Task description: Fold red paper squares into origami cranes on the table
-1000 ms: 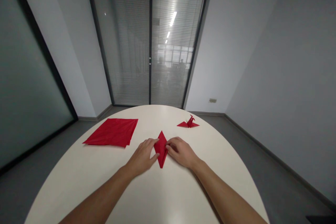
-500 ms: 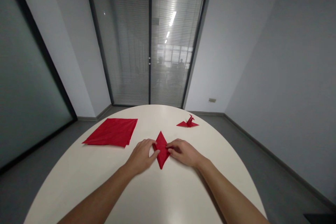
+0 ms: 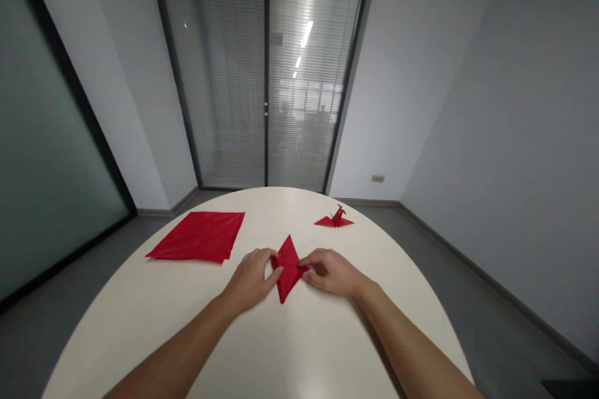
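So the thing that's just changed is the right-hand corner of our folded red origami paper (image 3: 288, 260): it now sticks out farther right than it did half a second ago, and the whole diamond leans, its bottom tip swung a bit left. We'd read that as one layer getting opened out sideways, so the fold is mid-turn rather than pressed flat.

The paper sits on the white round table (image 3: 299, 349), just below the centre of the frame, between our hands. Our right hand (image 3: 336, 273) has that corner pinched between thumb and index finger. Our left hand (image 3: 251, 275) is on the opposite edge, thumb on the face, fingertips higher up along the side, with a gap between them; can't tell whether it's gripping a layer or just steadying it.

Stack of red paper (image 3: 199, 235) is left of centre, finished-looking red origami crane (image 3: 337, 219) right of centre, both beyond our hands.
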`<state>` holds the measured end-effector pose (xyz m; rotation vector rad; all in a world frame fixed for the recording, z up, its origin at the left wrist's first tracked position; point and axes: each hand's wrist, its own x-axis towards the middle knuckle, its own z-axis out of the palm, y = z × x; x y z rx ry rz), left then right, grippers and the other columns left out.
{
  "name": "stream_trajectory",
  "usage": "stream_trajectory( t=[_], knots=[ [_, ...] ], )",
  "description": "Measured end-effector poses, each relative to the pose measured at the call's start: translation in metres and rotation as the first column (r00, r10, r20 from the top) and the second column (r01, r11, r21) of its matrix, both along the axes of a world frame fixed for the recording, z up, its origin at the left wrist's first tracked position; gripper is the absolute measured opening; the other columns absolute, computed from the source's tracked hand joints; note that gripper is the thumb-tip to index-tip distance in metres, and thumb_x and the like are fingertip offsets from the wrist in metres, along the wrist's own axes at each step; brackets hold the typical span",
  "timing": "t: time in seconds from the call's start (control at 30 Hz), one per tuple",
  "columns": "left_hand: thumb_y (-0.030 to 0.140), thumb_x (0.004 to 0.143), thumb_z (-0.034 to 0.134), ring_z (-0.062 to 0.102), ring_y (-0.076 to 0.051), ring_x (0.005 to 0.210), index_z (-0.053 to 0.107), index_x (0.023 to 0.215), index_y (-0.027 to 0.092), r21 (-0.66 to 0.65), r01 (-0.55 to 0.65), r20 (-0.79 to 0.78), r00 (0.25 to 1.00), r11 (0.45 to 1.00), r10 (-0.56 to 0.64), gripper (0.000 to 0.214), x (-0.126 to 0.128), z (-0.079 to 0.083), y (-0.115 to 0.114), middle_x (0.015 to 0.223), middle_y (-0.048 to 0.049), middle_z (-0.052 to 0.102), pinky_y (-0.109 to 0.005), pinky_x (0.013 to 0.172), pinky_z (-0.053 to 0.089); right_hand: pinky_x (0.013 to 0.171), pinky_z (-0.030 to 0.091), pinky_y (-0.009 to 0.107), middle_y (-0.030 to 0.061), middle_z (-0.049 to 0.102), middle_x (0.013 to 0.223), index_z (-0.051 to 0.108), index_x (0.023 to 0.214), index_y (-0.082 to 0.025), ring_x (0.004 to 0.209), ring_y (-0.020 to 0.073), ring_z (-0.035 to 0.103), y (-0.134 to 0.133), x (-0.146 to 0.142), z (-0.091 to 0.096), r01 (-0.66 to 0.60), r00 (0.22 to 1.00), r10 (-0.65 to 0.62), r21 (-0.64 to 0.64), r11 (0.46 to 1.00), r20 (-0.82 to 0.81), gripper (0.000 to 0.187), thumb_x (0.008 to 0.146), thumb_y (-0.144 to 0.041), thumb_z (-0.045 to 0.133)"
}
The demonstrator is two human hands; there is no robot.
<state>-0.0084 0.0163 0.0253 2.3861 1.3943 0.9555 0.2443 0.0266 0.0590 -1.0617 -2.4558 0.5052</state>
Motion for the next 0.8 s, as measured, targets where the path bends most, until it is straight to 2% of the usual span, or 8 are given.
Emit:
stream_trajectory(
  t=[0.3,0.47,0.8],
  knots=[
    [0.025,0.090,0.060,0.063,-0.026,0.098,0.061,0.103,0.022,-0.017,0.004,-0.009,1.000,1.000,-0.004,0.013,-0.0001,0.0026,-0.0015,0.102,-0.0061,0.069,-0.040,0.089,0.048,0.075,0.049,0.028,0.0060,0.075,0.095,0.077,0.111,-0.023,0.077,0.0185,0.064,0.0012,0.0010,-0.0047,0.037,0.999,-0.037,-0.024,0.999,0.002,0.036,0.078,-0.018,0.065],
    [0.025,0.091,0.059,0.063,-0.025,0.098,0.061,0.103,0.021,-0.012,0.016,0.000,1.000,1.000,-0.016,0.013,-0.0005,0.0020,-0.0014,0.102,-0.0064,0.069,-0.041,0.089,0.048,0.081,0.049,0.030,0.0063,0.075,0.097,0.076,0.112,-0.022,0.085,0.0206,0.064,0.0001,-0.0003,-0.0041,0.015,1.000,-0.015,-0.003,1.000,-0.005,0.042,0.073,-0.013,0.063],
    [0.024,0.092,0.059,0.063,-0.025,0.100,0.061,0.105,0.021,-0.007,0.014,0.012,1.000,1.000,-0.014,0.014,-0.0016,-0.0018,0.0000,0.105,-0.0072,0.069,-0.042,0.091,0.048,0.082,0.049,0.030,0.0069,0.074,0.097,0.076,0.108,-0.020,0.087,0.0202,0.065,-0.0020,-0.0031,-0.0012,0.021,1.000,-0.021,0.007,1.000,-0.001,0.035,0.077,-0.013,0.060]
  ],
)
